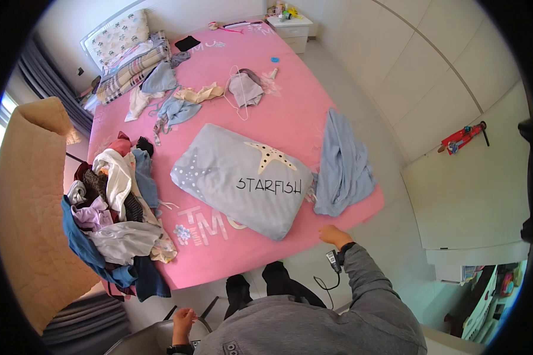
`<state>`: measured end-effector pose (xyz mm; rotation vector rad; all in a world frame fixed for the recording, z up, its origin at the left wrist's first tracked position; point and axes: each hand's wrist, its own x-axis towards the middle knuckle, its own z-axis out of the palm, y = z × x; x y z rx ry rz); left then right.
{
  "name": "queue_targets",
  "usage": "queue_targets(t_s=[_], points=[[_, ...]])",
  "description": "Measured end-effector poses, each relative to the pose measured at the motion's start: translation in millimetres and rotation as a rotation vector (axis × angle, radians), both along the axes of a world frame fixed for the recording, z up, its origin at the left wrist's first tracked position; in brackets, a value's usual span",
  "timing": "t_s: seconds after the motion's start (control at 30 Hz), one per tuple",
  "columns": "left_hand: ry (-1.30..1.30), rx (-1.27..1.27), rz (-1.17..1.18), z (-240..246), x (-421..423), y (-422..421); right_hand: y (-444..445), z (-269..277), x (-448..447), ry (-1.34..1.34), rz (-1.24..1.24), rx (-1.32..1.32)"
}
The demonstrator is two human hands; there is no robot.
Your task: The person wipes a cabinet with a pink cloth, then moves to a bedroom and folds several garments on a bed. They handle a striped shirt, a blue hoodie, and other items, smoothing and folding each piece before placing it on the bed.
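My right hand point(333, 235) hangs just off the bed's front edge with curled fingers, nothing visible in it. It is nearest to a crumpled light-blue garment point(344, 168) at the bed's right corner. Low in the view, my left hand point(185, 322) is loosely closed beside a grey chair point(151, 339), and I see no object in it. Before me on the pink bedsheet point(266, 253) lies a folded grey-blue bedding bundle or pillow point(244, 182), printed with starfish and lettering. To its left is a heap of mixed clothes point(120, 213), some hanging over the edge.
A white wire hanger point(237, 113) and scattered garments point(177, 108) lie farther up the bed. Folded plaid blankets point(135, 73) carry a pillow point(120, 37). A tan quilted pad point(31, 213) stands at left. At right are a nightstand point(288, 29) and wardrobe doors point(426, 66).
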<state>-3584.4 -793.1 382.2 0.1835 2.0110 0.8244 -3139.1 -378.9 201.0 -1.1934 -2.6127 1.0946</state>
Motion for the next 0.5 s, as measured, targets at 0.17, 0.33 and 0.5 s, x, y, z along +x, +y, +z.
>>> queue_targets(t_s=[0.17, 0.33, 0.5], points=[[0.028, 0.008, -0.129, -12.5, -3.5, -0.8, -16.1, 11.5, -23.6, -0.278, -0.062, -0.208], [0.108, 0.022, -0.222, -34.5, -7.0, -7.1, -37.5, -15.0, -10.2, -0.265, 0.046, -0.047], [0.329, -0.137, -0.453, -29.1, -17.9, -10.3, -42.8, -48.4, 24.9, -0.404, 0.542, 0.079]])
